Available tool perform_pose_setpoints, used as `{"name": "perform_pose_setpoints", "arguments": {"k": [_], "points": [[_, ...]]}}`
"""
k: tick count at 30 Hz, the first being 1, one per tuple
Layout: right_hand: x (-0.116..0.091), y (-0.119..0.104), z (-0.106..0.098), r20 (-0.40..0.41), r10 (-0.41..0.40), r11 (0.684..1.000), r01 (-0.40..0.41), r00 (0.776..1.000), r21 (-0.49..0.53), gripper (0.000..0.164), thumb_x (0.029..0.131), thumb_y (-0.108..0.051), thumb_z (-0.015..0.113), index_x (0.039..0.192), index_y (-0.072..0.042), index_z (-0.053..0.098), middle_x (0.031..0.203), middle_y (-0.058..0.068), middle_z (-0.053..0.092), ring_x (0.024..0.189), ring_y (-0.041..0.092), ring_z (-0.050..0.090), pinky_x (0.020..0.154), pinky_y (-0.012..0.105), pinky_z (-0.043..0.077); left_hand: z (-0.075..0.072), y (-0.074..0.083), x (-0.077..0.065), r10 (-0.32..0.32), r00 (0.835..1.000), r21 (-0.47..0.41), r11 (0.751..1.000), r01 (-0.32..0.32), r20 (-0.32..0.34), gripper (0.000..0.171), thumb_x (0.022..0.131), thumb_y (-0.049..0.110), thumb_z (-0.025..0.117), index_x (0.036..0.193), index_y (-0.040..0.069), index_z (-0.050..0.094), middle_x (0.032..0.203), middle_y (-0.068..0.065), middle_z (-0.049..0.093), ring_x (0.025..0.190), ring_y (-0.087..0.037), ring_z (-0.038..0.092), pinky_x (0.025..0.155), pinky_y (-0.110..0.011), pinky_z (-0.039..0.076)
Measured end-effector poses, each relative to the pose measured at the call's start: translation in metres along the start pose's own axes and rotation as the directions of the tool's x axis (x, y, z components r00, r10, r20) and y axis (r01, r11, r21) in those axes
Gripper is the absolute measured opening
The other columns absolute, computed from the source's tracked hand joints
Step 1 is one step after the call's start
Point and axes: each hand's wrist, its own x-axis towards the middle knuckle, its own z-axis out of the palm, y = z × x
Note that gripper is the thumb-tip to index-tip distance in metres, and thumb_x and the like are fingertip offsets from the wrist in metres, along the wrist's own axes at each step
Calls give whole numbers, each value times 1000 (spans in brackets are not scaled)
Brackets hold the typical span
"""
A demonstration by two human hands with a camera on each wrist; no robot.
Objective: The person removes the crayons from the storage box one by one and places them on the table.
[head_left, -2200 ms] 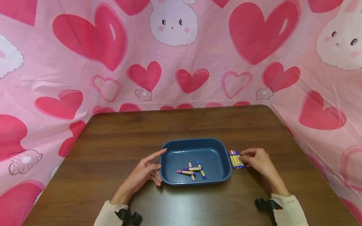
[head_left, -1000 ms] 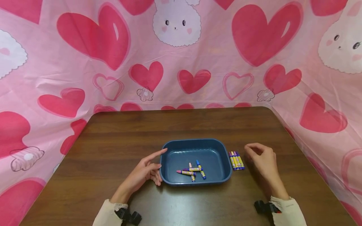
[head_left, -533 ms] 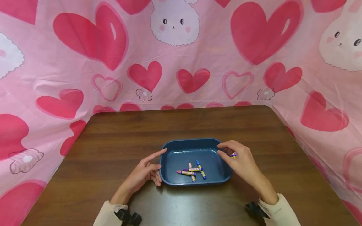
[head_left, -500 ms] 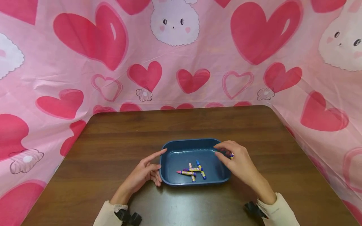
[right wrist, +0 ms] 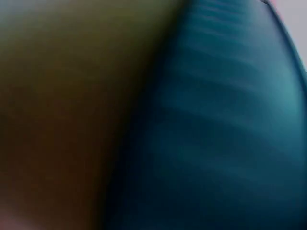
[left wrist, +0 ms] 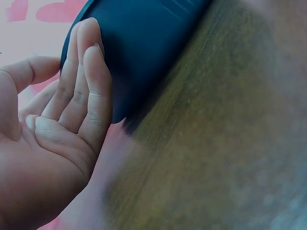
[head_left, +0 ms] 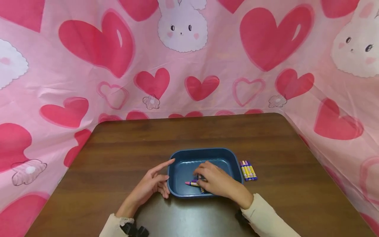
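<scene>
In the head view, my left hand [head_left: 152,182] lies along the left end of a dark blue tray [head_left: 175,192]. Its fingers are fairly straight and touch the tray's rim and outer wall, which the left wrist view also shows. Inside the tray, my right hand [head_left: 216,179] reaches down over a small pile of crayons, fingers bent and thumb low. A pink-tipped crayon [head_left: 192,183] sticks out to the left of the thumb, and a purple tip [head_left: 194,180] shows just above it. The hand covers the rest of the pile, so whether it pinches a crayon is hidden.
Several yellow-wrapped crayons [head_left: 248,170] lie side by side on the brown table [head_left: 142,138], just right of the tray. A pink cloth [head_left: 225,59] with hearts and rabbits hangs around the table. The right wrist view is badly blurred.
My right hand has left the crayon row right of the tray, crossed the tray's right rim and come down over the pile inside. The left hand has stayed at the tray's left end.
</scene>
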Motion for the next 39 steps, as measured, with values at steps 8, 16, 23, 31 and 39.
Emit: {"name": "perform_pose_setpoints", "arguments": {"k": [8, 16, 23, 31, 39], "points": [[3, 6, 11, 75, 60, 993, -68, 995, 97, 17, 87, -28, 78, 99, -17, 75, 99, -8, 61, 92, 11, 55, 80, 29, 52, 1, 1, -1, -14, 999, 39, 999, 15, -34, 57, 105, 16, 49, 158, 18, 28, 76, -12, 72, 64, -23, 71, 65, -40, 61], [5, 8, 9, 92, 71, 978, -87, 993, 188, 12, 88, -24, 76, 97, -16, 75, 91, -9, 60, 83, 9, 55, 71, 23, 51, 0, 3, 2, -4, 1000, 55, 998, 5, -28, 56, 105, 17, 48, 158, 18, 29, 76, -12, 72, 65, -22, 72, 65, -39, 61], [5, 7, 9, 51, 62, 993, -67, 997, 94, 10, 94, -19, 67, 98, -14, 74, 90, -8, 62, 81, 6, 55, 74, 25, 53, 1, 4, 1, 2, 1000, 42, 999, -1, -20, 56, 106, 15, 47, 158, 16, 28, 76, -12, 72, 64, -22, 72, 65, -39, 61], [5, 10, -3, 135, 41, 997, -49, 990, 54, 8, 87, -17, 76, 91, -14, 71, 79, -9, 59, 72, 7, 53, 65, 24, 49, -1, 1, 0, 0, 1000, 36, 999, 1, -17, 56, 106, 17, 48, 158, 18, 28, 77, -12, 73, 65, -23, 72, 66, -39, 61], [7, 13, 6, 133, -4, 982, -21, 991, 187, 3, 88, -11, 74, 86, -13, 72, 67, -12, 57, 63, 1, 52, 60, 21, 48, -2, 0, 1, -12, 1000, -5, 1000, 12, -5, 56, 106, 15, 47, 158, 20, 28, 78, -12, 73, 65, -22, 71, 67, -39, 61]]}}
